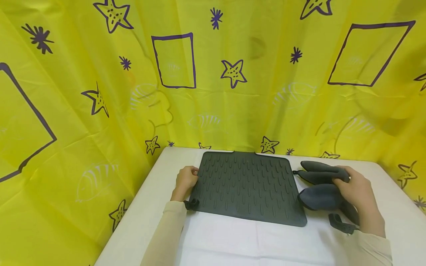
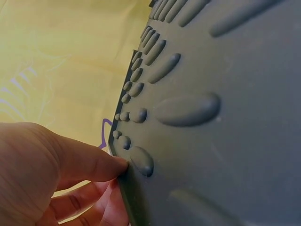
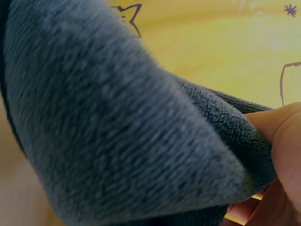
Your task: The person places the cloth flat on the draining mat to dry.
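A dark grey ribbed silicone mat [image 1: 247, 186] lies flat on the white table [image 1: 233, 244]. My left hand [image 1: 185, 180] pinches the mat's left edge; in the left wrist view the thumb [image 2: 89, 162] lies on top of the mat [image 2: 221, 122] and fingers curl under the rim. To the right of the mat lies a folded dark grey fleece cloth [image 1: 319, 184]. My right hand [image 1: 357, 194] grips that cloth by its fold, lifting it. In the right wrist view the cloth [image 3: 117, 136] fills the frame, with a fingertip [image 3: 280, 136] pressed on its edge.
A yellow curtain [image 1: 213, 74] with purple stars and squares hangs behind and to both sides of the table. A small dark loop tab [image 1: 192, 204] sits at the mat's near left corner. A dark strap [image 1: 341, 223] lies by my right wrist.
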`<action>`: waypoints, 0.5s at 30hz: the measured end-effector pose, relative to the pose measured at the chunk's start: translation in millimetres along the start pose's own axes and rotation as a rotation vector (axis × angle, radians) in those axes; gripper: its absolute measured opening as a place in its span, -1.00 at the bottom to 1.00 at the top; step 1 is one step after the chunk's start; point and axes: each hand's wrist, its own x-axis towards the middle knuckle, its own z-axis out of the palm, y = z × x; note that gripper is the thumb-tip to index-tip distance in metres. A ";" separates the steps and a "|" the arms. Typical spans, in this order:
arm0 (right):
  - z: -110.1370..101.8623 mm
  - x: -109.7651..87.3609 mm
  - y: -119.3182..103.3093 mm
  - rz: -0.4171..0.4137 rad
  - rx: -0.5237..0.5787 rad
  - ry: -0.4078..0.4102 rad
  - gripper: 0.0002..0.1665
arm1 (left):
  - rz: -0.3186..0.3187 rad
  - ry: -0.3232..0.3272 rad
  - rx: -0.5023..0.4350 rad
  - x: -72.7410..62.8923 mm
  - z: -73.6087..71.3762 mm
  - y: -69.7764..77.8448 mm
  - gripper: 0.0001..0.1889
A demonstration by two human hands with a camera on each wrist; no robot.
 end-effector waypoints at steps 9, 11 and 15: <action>-0.8 0.8 -17.7 0.028 0.042 0.069 -0.42 | 0.004 0.002 0.001 -0.7 -0.2 0.1 -0.69; -0.6 0.0 -23.7 0.031 0.055 0.083 -0.43 | 0.002 0.001 0.002 -0.9 -0.5 0.1 -0.69; 1.2 -0.7 -32.9 0.035 0.080 0.104 -0.43 | 0.004 0.000 0.004 -1.5 -0.6 -0.1 -0.69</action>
